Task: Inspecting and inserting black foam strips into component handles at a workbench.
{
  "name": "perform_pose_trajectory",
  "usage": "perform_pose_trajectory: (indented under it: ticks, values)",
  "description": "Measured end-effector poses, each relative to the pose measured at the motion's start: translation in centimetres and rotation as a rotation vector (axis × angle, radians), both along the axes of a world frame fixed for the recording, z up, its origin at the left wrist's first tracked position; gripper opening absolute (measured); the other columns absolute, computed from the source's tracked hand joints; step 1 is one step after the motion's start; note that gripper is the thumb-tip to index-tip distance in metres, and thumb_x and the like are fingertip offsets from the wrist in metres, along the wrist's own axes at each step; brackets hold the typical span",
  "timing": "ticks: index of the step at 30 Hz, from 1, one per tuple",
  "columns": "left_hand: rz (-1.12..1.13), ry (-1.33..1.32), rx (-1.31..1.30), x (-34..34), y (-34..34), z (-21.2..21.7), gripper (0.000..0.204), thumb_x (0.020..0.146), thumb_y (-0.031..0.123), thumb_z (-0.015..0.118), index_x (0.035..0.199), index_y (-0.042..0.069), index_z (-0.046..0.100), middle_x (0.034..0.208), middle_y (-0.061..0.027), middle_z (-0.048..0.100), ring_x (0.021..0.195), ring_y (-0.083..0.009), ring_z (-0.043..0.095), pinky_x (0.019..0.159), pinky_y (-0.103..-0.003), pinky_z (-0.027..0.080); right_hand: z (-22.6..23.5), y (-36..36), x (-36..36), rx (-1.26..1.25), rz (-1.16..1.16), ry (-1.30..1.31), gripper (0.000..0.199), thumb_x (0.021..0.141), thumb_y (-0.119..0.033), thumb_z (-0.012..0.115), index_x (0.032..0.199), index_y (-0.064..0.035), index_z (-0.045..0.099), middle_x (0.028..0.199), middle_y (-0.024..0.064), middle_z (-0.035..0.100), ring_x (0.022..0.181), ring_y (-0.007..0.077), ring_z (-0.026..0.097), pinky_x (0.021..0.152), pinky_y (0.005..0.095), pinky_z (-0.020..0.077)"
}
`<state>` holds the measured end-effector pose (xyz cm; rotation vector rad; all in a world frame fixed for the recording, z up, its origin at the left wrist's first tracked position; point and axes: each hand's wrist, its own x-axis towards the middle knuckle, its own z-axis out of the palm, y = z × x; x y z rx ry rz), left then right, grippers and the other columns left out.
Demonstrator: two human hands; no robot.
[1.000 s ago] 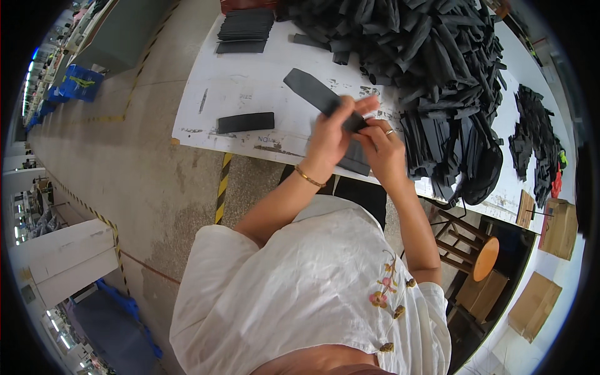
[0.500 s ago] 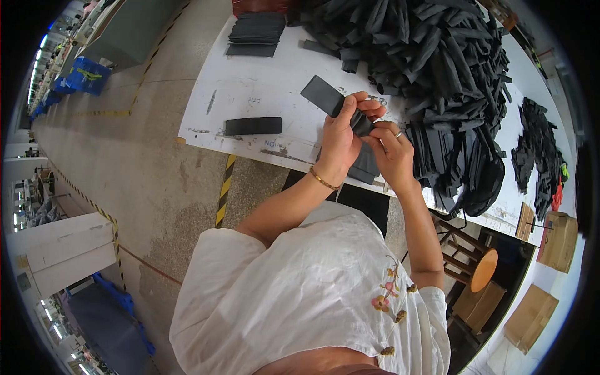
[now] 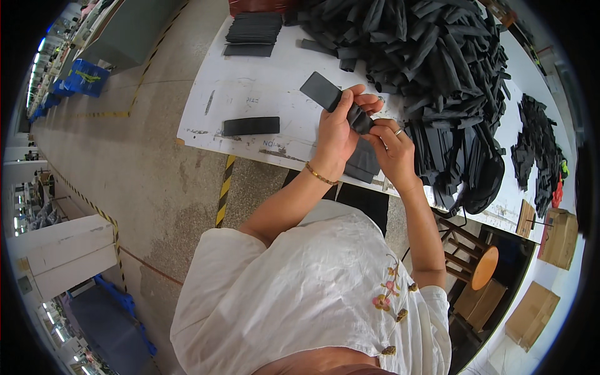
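A black fabric strip [image 3: 321,91] is held above the near part of the white table, its flat end pointing to the far left. My left hand [image 3: 337,130] is closed round its middle, thumb on top. With fingertips pinched, my right hand [image 3: 392,150] grips the strip's near end, which looks bent or crumpled between the two hands. Left of them, a single black strip [image 3: 252,126] lies flat near the table's edge. Farther back stands a neat stack of black strips [image 3: 253,31]. More flat black pieces [image 3: 362,164] lie under my hands at the near edge.
A large heap of loose black strips [image 3: 431,56] covers the back right of the white table [image 3: 206,125]. Beside it a black bag-like bundle [image 3: 484,172] hangs near the front edge. A wooden stool [image 3: 484,267] and cardboard boxes [image 3: 531,315] stand at the right.
Both hands keep their hold on the strip. My left hand and the strip have shifted very slightly; nothing else has visibly moved.
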<state>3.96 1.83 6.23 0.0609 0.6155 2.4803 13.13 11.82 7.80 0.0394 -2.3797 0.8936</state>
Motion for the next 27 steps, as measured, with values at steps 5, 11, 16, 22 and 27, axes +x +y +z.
perform_pose_trajectory:
  ticks: [5, 11, 16, 22, 27]
  values:
    - [0.015, -0.005, -0.003, 0.1, 0.0, 0.1, 0.03, 0.1, 0.026, 0.053, 0.112, -0.001, 0.058, 0.096, -0.016, 0.069, 0.091, -0.0304, 0.068, 0.089, -0.042, 0.052, 0.0, 0.0, 0.1, -0.002, 0.015, 0.015, 0.017, 0.075, 0.002, 0.074, 0.086, 0.0006, 0.062, 0.092, 0.0106, 0.063, 0.072, 0.0277, 0.063, 0.061, 0.0335, 0.0511]
    - [-0.006, 0.037, 0.013, -0.1, -0.3, 0.3, 0.034, 0.1, 0.029, 0.052, 0.115, -0.001, 0.058, 0.098, -0.0169, 0.068, 0.094, -0.0308, 0.067, 0.089, -0.042, 0.051, 0.6, -0.4, 0.2, -0.069, -0.009, -0.009, 0.015, 0.077, -0.001, 0.074, 0.086, 0.0014, 0.062, 0.096, 0.0103, 0.063, 0.076, 0.0238, 0.063, 0.063, 0.0318, 0.051]
    - [0.049, 0.185, -0.024, -0.2, -0.4, 0.8, 0.038, 0.101, 0.031, 0.048, 0.119, -0.002, 0.055, 0.107, -0.0185, 0.066, 0.105, -0.033, 0.063, 0.098, -0.044, 0.047, -1.3, -2.4, -1.3, -0.704, -0.081, -0.032, 0.015, 0.084, -0.008, 0.072, 0.086, 0.0029, 0.062, 0.104, 0.0076, 0.059, 0.082, 0.0133, 0.06, 0.071, 0.0253, 0.0493]
    - [0.038, 0.256, 0.039, -1.2, -1.0, 0.7, 0.042, 0.1, 0.035, 0.051, 0.121, -0.001, 0.055, 0.12, -0.0208, 0.063, 0.114, -0.0312, 0.059, 0.106, -0.044, 0.04, -0.8, -3.3, -1.0, -0.815, -0.181, 0.088, 0.016, 0.088, -0.012, 0.07, 0.088, 0.0018, 0.063, 0.105, 0.0067, 0.058, 0.084, 0.0096, 0.056, 0.076, 0.0231, 0.0488]
    - [0.041, 0.204, 0.001, -0.9, -1.6, 1.0, 0.044, 0.096, 0.035, 0.058, 0.12, -0.001, 0.055, 0.11, -0.0163, 0.065, 0.106, -0.0288, 0.061, 0.098, -0.045, 0.048, 0.2, -3.4, -1.7, -1.056, -0.169, -0.095, 0.013, 0.092, -0.014, 0.067, 0.09, -0.0016, 0.065, 0.091, 0.0008, 0.062, 0.074, 0.0082, 0.056, 0.072, 0.0244, 0.048]
